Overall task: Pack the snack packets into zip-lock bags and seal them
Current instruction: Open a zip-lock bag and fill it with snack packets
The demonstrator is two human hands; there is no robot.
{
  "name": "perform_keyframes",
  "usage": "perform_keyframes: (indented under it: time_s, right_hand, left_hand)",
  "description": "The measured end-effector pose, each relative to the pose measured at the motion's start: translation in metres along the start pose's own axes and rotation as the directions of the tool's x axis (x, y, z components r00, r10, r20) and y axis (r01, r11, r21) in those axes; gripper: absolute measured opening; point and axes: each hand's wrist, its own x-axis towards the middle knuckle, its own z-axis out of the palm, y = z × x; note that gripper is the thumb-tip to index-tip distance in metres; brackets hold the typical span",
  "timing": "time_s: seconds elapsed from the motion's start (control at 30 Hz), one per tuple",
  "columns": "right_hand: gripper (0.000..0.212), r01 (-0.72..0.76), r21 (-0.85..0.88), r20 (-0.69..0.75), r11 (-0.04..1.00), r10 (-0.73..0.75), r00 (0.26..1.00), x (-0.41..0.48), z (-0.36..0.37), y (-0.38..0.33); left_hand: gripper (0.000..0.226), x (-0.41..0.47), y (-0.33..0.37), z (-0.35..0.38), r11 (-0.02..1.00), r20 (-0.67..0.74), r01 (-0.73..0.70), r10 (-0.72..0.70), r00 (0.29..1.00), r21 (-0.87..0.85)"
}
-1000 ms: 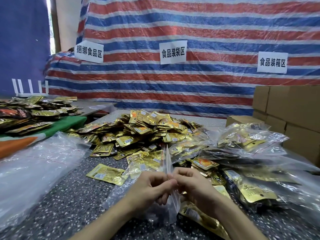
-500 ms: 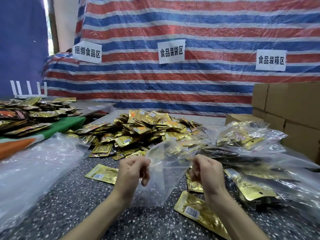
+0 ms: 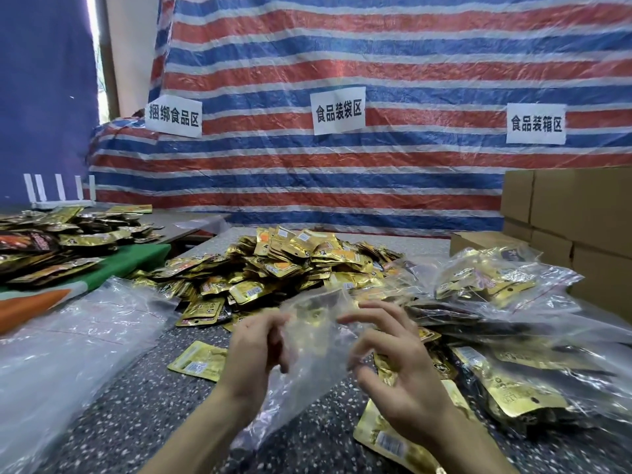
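Note:
A clear, empty zip-lock bag [image 3: 313, 350] hangs between my hands above the speckled table [image 3: 136, 412]. My left hand [image 3: 256, 357] pinches the bag's left edge with curled fingers. My right hand [image 3: 400, 374] is at the bag's right edge with fingers spread and loosely bent; no firm grip shows. A big pile of gold snack packets [image 3: 290, 258] lies just beyond the bag. One loose packet [image 3: 200, 360] lies left of my left hand, and another [image 3: 386, 436] is beside my right wrist.
Filled zip-lock bags [image 3: 489, 282] are heaped on the right, in front of cardboard boxes [image 3: 581, 213]. A stack of empty clear bags [image 3: 68, 340] covers the near left. More packets [image 3: 51, 241] lie on a green-covered table at far left. A striped tarp hangs behind.
My hands came apart from a tight pinch and pulled the bag's mouth wide. My right hand's fingers have now spread, and the bag has dropped slightly and billowed.

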Motion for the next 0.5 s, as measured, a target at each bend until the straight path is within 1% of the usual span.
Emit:
perform_keyframes:
  time_s: [0.07, 0.1, 0.17, 0.2, 0.23, 0.3, 0.33, 0.37, 0.4, 0.43, 0.5]
  right_hand:
    - [0.012, -0.017, 0.025, -0.040, 1.000, 0.018, 0.999, 0.000, 0.001, 0.003]
    - [0.011, -0.020, 0.033, -0.049, 0.999, 0.022, 0.999, 0.001, 0.001, 0.003]
    - [0.006, -0.032, 0.033, -0.053, 0.999, 0.033, 0.998, 0.001, 0.002, 0.004]
    - [0.007, -0.039, 0.022, -0.056, 0.999, 0.040, 0.998, 0.002, 0.002, 0.004]
    - [0.009, -0.046, 0.007, -0.059, 0.999, 0.047, 0.997, 0.002, 0.002, 0.005]
    - [0.009, -0.062, -0.017, -0.066, 0.998, 0.060, 0.996, 0.002, 0.002, 0.006]
    - [0.010, -0.065, -0.027, -0.066, 0.998, 0.063, 0.996, 0.002, 0.002, 0.006]
    - [0.011, -0.063, -0.037, -0.065, 0.997, 0.060, 0.996, 0.001, 0.003, 0.006]
    - [0.011, -0.058, -0.044, -0.062, 0.997, 0.055, 0.997, 0.001, 0.005, 0.006]
    - [0.009, -0.052, -0.049, -0.056, 0.997, 0.049, 0.997, 0.000, 0.006, 0.006]
    - [0.008, -0.041, -0.054, -0.034, 0.998, 0.040, 0.999, -0.001, 0.008, 0.007]
  left_hand:
    - [0.035, 0.010, 0.003, -0.009, 1.000, -0.092, -0.005, 0.004, 0.996, -0.009]
    - [0.035, 0.016, 0.003, -0.013, 1.000, -0.117, -0.001, -0.001, 0.993, -0.015]
    - [0.039, 0.028, 0.000, -0.022, 0.999, -0.140, 0.021, -0.027, 0.990, -0.048]
    - [0.040, 0.036, -0.002, -0.026, 0.999, -0.144, 0.027, -0.031, 0.989, -0.034]
    - [0.040, 0.046, -0.004, -0.029, 0.999, -0.160, 0.018, -0.014, 0.987, 0.027]
    - [0.032, 0.071, -0.010, -0.033, 0.965, -0.202, -0.018, 0.073, 0.977, 0.261]
    - [0.025, 0.084, -0.013, -0.034, 0.913, -0.217, -0.030, 0.129, 0.967, 0.407]
    - [0.014, 0.097, -0.017, -0.036, 0.835, -0.217, -0.032, 0.180, 0.959, 0.549]
    - [0.003, 0.109, -0.021, -0.036, 0.735, -0.203, -0.012, 0.202, 0.958, 0.678]
    - [0.010, 0.119, -0.025, -0.038, 0.607, -0.184, 0.016, 0.215, 0.959, 0.795]
    - [0.029, 0.134, -0.033, -0.041, 0.351, -0.120, 0.037, 0.216, 0.969, 0.936]
